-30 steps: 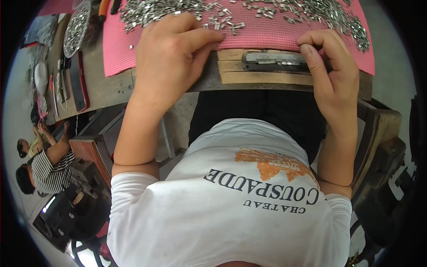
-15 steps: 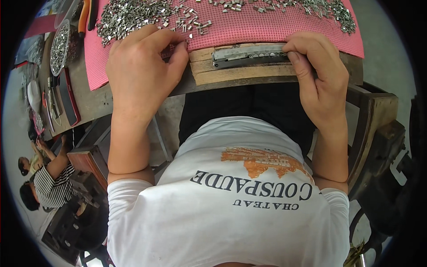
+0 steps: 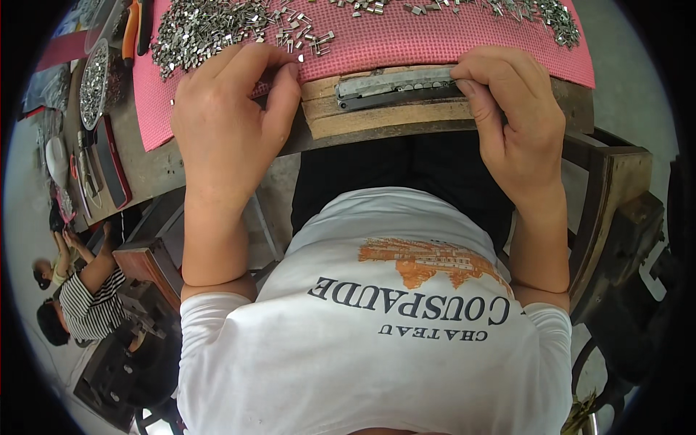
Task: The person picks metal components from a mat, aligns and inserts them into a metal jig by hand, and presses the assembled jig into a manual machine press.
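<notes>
On a strip of bare wood (image 3: 391,121) at the table's near edge lies a narrow metal bar-shaped fixture (image 3: 395,85), grey above and dark below, with small shiny pieces in a row along it. My right hand (image 3: 518,119) is at its right end, thumb and forefinger closed on that end. To the left of the fixture, my left hand (image 3: 228,119) rests over the near edge of the pink mat (image 3: 406,47), fingers curled in, thumb close to the forefinger. What those fingertips hold, if anything, is hidden. A large heap of small metal clips (image 3: 206,32) lies just beyond it.
More metal pieces (image 3: 558,22) lie at the mat's far right. At left are orange-handled pliers (image 3: 130,32), a clear tub of small metal parts (image 3: 94,83) and a dark red-edged phone-like object (image 3: 112,159). Beyond, two people (image 3: 87,304) sit near dark machinery.
The view has shifted slightly. My left fingers have curled a little differently near the mat's edge. My right hand and the fixture sit slightly farther left.
</notes>
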{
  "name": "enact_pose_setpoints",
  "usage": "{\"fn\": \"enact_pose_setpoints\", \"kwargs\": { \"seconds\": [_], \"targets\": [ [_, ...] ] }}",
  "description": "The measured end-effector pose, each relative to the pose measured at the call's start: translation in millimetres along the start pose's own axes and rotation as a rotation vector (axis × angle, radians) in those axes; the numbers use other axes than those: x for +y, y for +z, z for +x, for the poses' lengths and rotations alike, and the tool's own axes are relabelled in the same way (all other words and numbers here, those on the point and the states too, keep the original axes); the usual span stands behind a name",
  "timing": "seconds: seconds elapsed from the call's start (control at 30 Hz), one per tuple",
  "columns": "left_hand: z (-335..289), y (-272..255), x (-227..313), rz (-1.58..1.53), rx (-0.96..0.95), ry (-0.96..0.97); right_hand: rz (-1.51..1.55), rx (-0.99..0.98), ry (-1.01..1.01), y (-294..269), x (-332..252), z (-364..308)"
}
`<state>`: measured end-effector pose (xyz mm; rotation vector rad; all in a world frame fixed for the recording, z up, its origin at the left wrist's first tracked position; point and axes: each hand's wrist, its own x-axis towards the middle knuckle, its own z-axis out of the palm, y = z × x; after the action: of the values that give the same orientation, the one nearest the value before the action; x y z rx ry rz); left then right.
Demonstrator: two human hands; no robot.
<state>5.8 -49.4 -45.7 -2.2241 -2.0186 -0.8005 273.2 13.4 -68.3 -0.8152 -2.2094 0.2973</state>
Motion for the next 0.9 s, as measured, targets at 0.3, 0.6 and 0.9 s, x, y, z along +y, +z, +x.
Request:
{"fn": "enact_pose_setpoints", "kwargs": {
  "seconds": [0.3,0.6,0.9],
  "targets": [
    [8.3,21.5,33.3,-0.440,0.026,0.178,-0.064,-0.019,-0.076,-9.8,0.7,-1.3],
    [22.2,43.3,58.9,-0.361,-0.026,0.267,-0.032,0.062,0.029,-17.3,2.9,-8.7],
    [28.4,37.0,76.7,-0.082,-0.031,0.378,-0.026,0.098,0.041,-19.9,14.5,-14.7]
  ]
}}
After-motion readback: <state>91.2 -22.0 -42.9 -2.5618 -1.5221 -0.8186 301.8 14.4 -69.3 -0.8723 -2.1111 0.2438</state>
